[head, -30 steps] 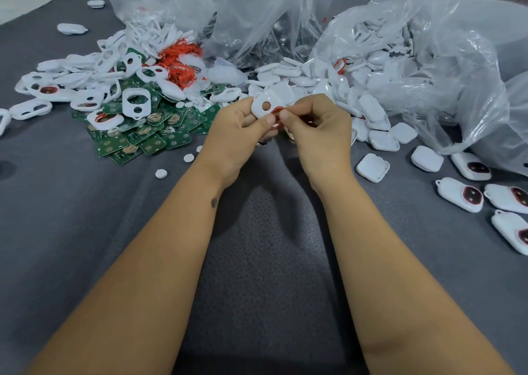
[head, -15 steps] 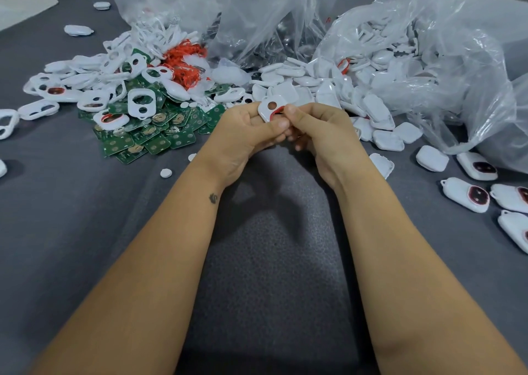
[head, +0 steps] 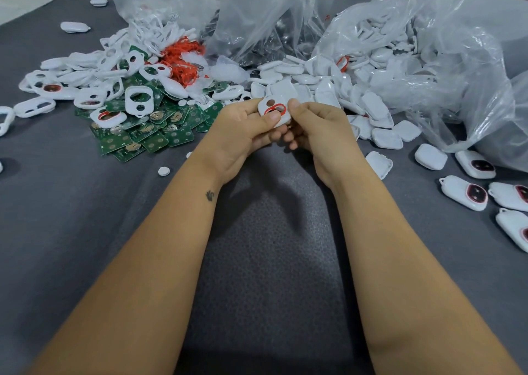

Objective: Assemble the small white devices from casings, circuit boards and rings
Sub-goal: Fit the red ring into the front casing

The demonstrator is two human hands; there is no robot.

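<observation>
Both hands meet above the middle of the grey desk (head: 71, 231), holding one white casing (head: 275, 112) between them. The left hand (head: 243, 134) has its grip clamped on the casing, thumb pressed on the front face and fingers curled behind it. The right hand (head: 320, 128) pinches the casing's right edge, thumb tip at the rim and the other fingers folded under. A red ring (head: 275, 109) sits in the larger opening of the casing, with a small round hole just above it. To the left lies a heap of green circuit boards (head: 148, 137), with white casing fronts (head: 85, 80) spread over and behind them and a tangle of red rings (head: 183, 57) at the far side of that heap. Just beyond the hands is a pile of plain white casing backs (head: 328, 88), spilling out of a clear plastic bag (head: 443, 60). Near the right edge of the desk, well apart from the hands, lie several finished devices (head: 464, 193) with dark red-rimmed windows. A small white disc (head: 164, 171) lies alone on the desk near the left forearm.
</observation>
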